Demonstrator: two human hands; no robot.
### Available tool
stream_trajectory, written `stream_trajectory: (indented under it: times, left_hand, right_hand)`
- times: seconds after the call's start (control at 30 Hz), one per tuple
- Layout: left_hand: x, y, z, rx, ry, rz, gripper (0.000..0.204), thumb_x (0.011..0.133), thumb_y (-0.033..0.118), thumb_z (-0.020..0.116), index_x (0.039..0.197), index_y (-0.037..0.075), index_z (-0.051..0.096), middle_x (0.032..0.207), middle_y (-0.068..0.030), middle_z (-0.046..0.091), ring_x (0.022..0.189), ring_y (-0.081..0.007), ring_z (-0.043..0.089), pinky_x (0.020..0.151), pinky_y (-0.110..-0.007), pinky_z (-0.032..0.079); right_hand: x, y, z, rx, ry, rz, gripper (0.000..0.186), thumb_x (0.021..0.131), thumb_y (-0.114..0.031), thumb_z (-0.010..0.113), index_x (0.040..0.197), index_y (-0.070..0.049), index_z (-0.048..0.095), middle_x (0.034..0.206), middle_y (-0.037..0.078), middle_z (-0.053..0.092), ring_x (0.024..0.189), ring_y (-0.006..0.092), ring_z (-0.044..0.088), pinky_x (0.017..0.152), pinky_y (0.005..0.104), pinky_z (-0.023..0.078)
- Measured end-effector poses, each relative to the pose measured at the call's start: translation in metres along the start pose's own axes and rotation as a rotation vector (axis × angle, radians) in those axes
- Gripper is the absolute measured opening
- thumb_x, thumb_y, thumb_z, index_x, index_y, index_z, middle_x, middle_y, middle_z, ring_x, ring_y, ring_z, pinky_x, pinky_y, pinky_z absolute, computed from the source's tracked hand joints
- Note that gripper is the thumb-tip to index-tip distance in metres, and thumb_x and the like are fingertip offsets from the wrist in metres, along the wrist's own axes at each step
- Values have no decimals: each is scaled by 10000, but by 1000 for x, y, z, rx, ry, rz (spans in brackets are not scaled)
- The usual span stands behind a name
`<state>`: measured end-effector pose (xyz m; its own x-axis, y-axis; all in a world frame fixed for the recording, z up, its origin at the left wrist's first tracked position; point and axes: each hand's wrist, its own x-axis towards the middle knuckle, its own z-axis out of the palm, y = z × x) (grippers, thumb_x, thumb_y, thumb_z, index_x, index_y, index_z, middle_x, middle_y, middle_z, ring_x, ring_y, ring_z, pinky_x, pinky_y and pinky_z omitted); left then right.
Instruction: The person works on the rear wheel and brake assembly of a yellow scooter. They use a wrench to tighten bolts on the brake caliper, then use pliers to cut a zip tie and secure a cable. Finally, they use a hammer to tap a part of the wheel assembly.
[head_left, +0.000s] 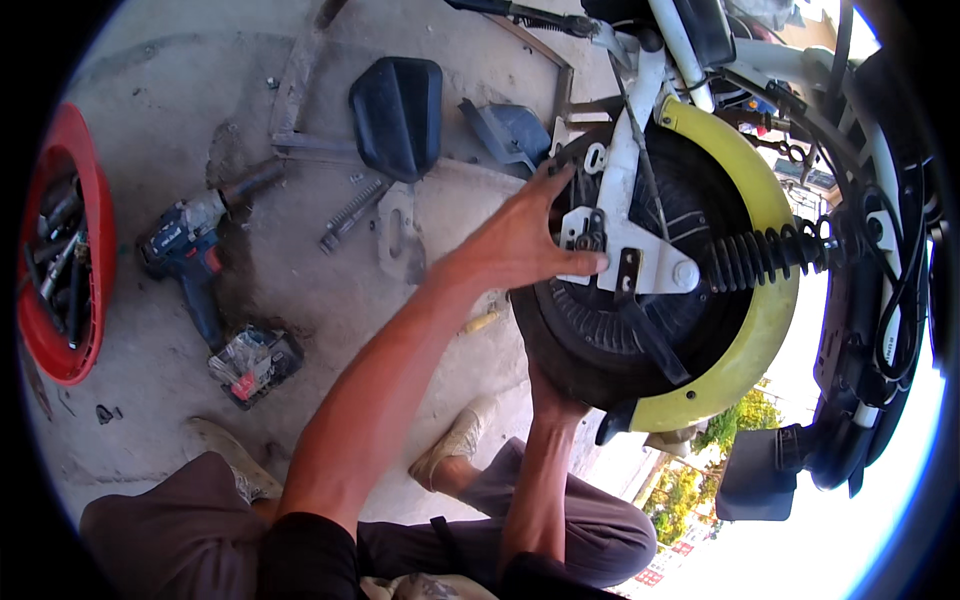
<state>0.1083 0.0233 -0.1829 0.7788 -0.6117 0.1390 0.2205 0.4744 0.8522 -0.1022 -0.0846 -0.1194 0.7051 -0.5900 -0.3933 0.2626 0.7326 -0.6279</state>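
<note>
A black wheel [560,345] with a ribbed hub is mounted under a yellow mudguard [765,190], on a two-wheeler with a white frame. My left hand [520,235] grips the wheel's left side. Its thumb lies against a white metal bracket [650,262] at the hub, while its index finger reaches up the tyre's edge. My right hand [553,398] holds the tyre from below, its fingers hidden behind the rubber. A black coil spring [765,258] runs from the bracket toward the frame on the right.
On the concrete floor lie a cordless impact wrench [190,245], a black plastic cover [398,118], a dark curved cover piece [508,132], a long bolt [352,215] and a slotted metal plate [400,232]. A red basin [95,300] with tools stands far left. Cables [895,300] hang right.
</note>
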Motion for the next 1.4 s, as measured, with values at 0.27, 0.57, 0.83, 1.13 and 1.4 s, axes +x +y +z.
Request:
stream_trajectory:
  times: [0.27,0.57,0.83,1.13,1.4]
  left_hand:
    - [-5,0,1,117,113,32,1138,725,339,957,1597,-63,345,1691,-314,250,1485,-438,456,1208,-475,437]
    - [-10,15,9,-61,112,25,839,758,238,952,1394,-3,462,1538,-260,442,1392,-394,550,1146,-443,479]
    - [-30,15,22,111,99,65,499,916,326,834,1129,16,507,1684,-292,286,1366,-378,548,1061,-442,483]
    - [-37,13,34,334,155,268,613,981,460,737,1285,-12,490,1668,-306,239,1392,-529,512,1101,-518,495]
    - [-40,9,26,260,63,164,698,950,461,767,1353,-1,431,1647,-248,305,1272,-438,574,1048,-497,500]
  right_hand:
    - [0,5,-9,-35,32,40,827,1033,-547,540,1663,-67,303,1756,156,244,1627,383,172,1285,693,20]
    - [-8,18,10,361,-13,265,783,968,-411,644,1633,-100,370,1704,188,303,1577,437,240,1126,652,436]
    - [-3,-1,-16,407,42,406,641,894,-284,700,1483,-111,518,1523,154,401,1192,333,490,631,309,635]
    - [8,-21,-25,237,24,453,625,876,-339,718,1432,-101,560,1421,133,482,1152,336,501,584,278,600]
    - [2,-21,-31,317,99,448,595,881,-359,695,1397,-87,579,1410,148,498,1144,336,508,590,264,585]
